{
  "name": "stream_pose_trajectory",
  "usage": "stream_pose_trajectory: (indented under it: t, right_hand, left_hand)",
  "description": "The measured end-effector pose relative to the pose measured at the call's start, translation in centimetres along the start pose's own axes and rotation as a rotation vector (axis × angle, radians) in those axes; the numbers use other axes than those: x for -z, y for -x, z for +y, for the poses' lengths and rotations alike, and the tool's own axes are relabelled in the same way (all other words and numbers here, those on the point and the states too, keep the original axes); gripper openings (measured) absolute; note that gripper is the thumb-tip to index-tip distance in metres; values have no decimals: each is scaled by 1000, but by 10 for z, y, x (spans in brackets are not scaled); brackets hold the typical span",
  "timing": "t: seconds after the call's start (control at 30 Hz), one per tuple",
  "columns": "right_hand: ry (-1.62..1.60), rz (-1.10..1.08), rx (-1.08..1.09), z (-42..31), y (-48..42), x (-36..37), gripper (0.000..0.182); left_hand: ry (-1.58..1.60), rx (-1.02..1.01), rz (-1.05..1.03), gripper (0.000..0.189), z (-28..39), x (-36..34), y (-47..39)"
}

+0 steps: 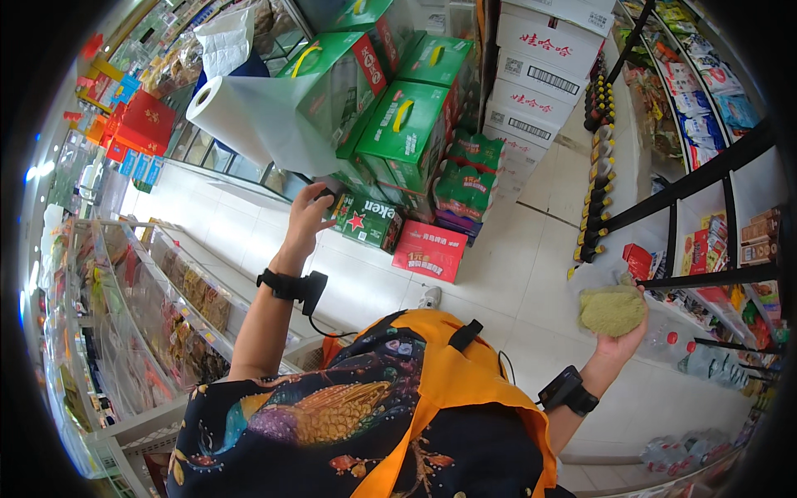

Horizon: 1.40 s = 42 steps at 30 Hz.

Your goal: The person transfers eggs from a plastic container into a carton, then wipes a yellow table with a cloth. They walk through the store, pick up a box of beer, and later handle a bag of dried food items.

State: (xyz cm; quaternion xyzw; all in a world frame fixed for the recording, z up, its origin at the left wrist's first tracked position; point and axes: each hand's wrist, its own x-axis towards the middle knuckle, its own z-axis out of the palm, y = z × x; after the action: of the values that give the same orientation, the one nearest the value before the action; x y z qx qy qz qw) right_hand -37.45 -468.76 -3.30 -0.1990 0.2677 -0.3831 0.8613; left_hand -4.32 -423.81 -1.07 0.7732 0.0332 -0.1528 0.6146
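Note:
My left hand (pixel 305 221) is raised with its fingers apart and nothing in it, in front of a roll of clear plastic bags (pixel 249 115) whose loose end hangs out to the right. On the right, my right hand (pixel 626 339) holds a clear plastic bag of green powder or fine grains (pixel 613 310), its fingers partly hidden behind the bag. The bag's loose top (pixel 594 277) points away from me. Each wrist wears a black strap with a small device.
Green beer cartons (pixel 405 134) stand stacked ahead, with a red carton (pixel 429 251) on the tiled floor. White cartons (pixel 535 81) rise behind. Bottles (pixel 598 187) line the right shelf edge beside black-framed shelving (pixel 716 274). Clear food bins (pixel 187 299) flank the left.

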Motion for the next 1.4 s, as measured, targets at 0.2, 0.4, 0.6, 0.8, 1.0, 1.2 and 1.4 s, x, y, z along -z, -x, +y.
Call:
stream_pose_trajectory:
  t: [0.2, 0.4, 0.6, 0.8, 1.0, 1.2, 1.4]
  right_hand:
    - [-21, -52, -28, -4, -1, 0, 20]
    - [13, -35, -32, -5, -10, 3, 20]
    - [29, -40, -23, -4, -13, 4, 19]
    - [108, -53, -12, 1, -12, -2, 22]
    - [132, -38, 28, -1, -5, -25, 24]
    - [203, 119, 116, -26, 12, -32, 27]
    - [195, 75, 148, -36, 30, -8, 25]
  left_hand:
    - [2, 26, -1, 53, -2, -9, 2]
    - [29, 78, -3, 52, -10, -11, 5]
    - [33, 80, 7, 53, -15, -12, 3]
    - [-28, 52, -43, 52, -20, -32, -24]
    - [-303, -126, -204, 56, -6, -72, -115]
    - [-521, -340, -149, 49, -22, -103, -219]
    - [-654, -351, -119, 53, -35, -150, -308]
